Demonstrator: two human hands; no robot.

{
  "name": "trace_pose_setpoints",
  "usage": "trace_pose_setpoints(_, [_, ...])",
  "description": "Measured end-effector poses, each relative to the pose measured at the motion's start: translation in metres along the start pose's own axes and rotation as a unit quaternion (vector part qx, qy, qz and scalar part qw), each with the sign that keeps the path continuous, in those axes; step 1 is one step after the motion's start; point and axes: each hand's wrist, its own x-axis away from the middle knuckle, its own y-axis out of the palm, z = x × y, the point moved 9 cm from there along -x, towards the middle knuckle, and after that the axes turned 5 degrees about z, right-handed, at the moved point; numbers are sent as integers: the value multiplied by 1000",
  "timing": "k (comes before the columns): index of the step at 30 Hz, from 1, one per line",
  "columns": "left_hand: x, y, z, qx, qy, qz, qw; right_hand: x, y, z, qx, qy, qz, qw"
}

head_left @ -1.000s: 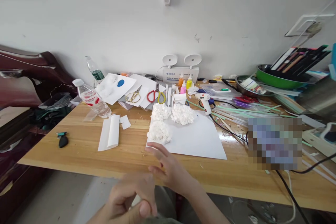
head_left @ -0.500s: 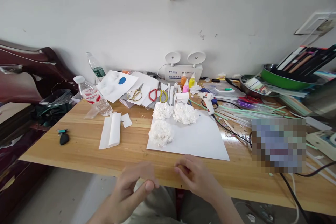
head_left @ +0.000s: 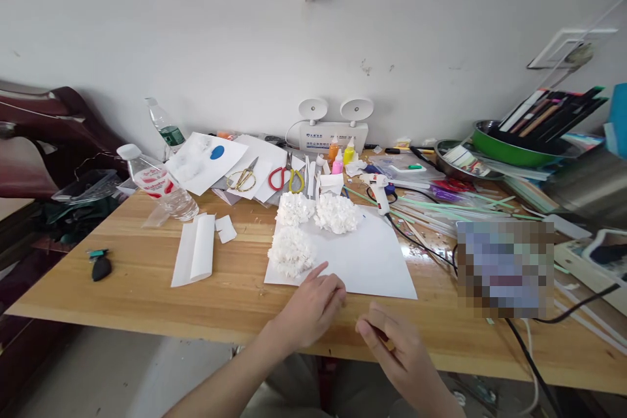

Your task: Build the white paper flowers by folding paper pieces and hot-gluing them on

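My left hand (head_left: 316, 307) hovers by the front edge of a large white paper sheet (head_left: 372, 268), one finger stretched out and the others loosely bent. Nothing shows in it. To its right, over the table's front edge, is my right hand (head_left: 396, 349); its fingers are loosely curved, with a gap to the thumb, and no object is visible there. On the sheet's left half sit three fluffy white paper clumps: a front one (head_left: 292, 251), a back left one (head_left: 294, 209) and a back right one (head_left: 336, 213). Neither hand touches them.
A folded white paper (head_left: 196, 251), small paper pieces (head_left: 226, 229) and a water bottle (head_left: 164, 186) are on the left. Gold scissors (head_left: 243, 176), red-and-yellow-handled pliers (head_left: 287, 176) and paint bottles (head_left: 337, 162) lie behind. The glue gun's (head_left: 379, 192) cord runs right, past a blurred-out item (head_left: 504, 268).
My left hand has moved right and forward to the sheet's front edge. My right hand has shifted right and slightly back. The view has turned a little to the right; the paper clumps stay put.
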Motion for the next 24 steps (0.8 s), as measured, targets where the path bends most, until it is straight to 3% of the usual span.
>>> trace_pose_setpoints(5, [8, -3, -4, -22, -42, 19, 999, 6, -17, 15, -7, 48, 59, 997])
trace_pose_setpoints(10, [26, -13, 18, 34, 12, 38, 999, 5, -12, 30, -12, 96, 76, 992])
trace_pose_setpoints(16, [35, -32, 52, 72, 109, 77, 988, 0, 15, 6, -96, 46, -9, 994])
trace_pose_setpoints(20, [34, -42, 80, 54, 210, 54, 975, -1, 29, -15, -152, 22, -76, 985])
trace_pose_setpoints(22, [34, -46, 84, 37, 231, 44, 971, -4, 28, -12, -181, 47, -76, 979])
trace_pose_setpoints(24, [33, -54, 77, 30, 221, 77, 972, -7, 21, -6, -205, 69, -45, 975])
